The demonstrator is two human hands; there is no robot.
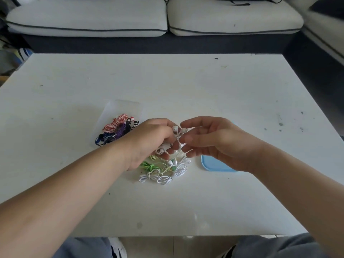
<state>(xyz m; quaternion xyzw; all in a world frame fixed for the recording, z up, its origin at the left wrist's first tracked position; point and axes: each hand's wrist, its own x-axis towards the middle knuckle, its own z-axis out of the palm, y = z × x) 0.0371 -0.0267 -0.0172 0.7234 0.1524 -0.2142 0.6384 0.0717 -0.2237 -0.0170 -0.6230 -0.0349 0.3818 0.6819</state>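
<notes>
Earphones (175, 130), white and coiled, gripped by left hand (149, 141); right hand (214, 141) pinches their buds.

I can read no text, label, brand, number or sign here, not even on the white earphones (175, 129).
</notes>
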